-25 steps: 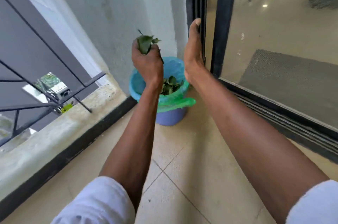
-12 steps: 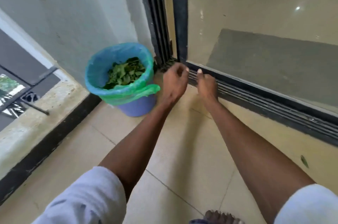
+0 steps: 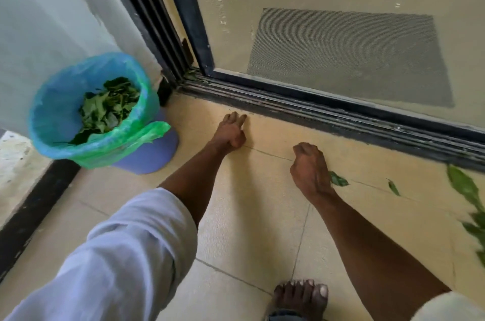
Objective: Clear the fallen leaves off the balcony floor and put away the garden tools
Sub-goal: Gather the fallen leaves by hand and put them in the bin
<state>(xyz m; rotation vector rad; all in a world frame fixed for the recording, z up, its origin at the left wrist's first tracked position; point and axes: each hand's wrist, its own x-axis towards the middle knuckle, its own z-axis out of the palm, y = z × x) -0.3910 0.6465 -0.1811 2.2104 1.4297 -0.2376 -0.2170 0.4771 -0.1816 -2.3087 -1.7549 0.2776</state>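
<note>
From the head camera, the left hand [image 3: 231, 130] reaches low toward the dark sliding-door track [image 3: 328, 117], fingers loosely extended, holding nothing. The right hand [image 3: 309, 170] is curled over the beige tiled floor [image 3: 249, 215] beside a small green leaf [image 3: 338, 179] (whether it grips anything, I cannot tell). More fallen leaves [image 3: 464, 187] lie right. The blue bucket lined with green-blue plastic [image 3: 52, 121] holds gathered leaves [image 3: 107, 108].

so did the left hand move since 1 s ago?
Yes. The left hand was raised over the bin gripping leaves; now it is down at the floor tiles, right of the bin, near the door track, with no leaves visible in it.
</note>
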